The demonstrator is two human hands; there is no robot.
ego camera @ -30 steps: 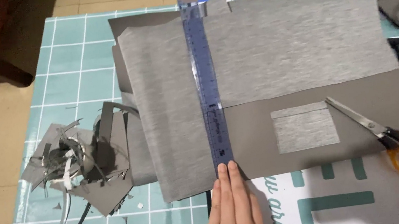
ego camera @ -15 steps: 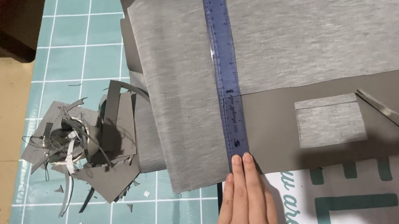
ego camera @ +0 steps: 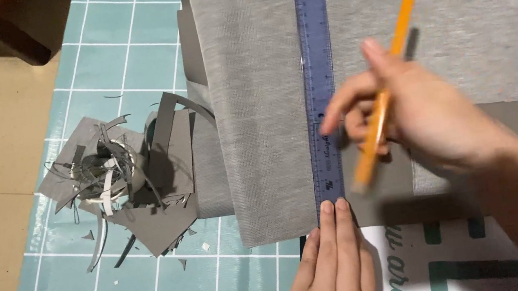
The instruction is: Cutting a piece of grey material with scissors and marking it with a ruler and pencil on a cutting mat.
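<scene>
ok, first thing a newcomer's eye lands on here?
Likely the right hand at centre right, holding a yellow pencil beside the blue ruler that lies up the grey sheet. The left hand presses the ruler's near end with its fingertips. A heap of grey offcuts sits left on the teal gridded mat.

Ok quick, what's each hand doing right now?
Left hand: flat and open, fingertips pressing the near end of the blue ruler.
Right hand: closed around a yellow pencil beside the ruler.
</scene>
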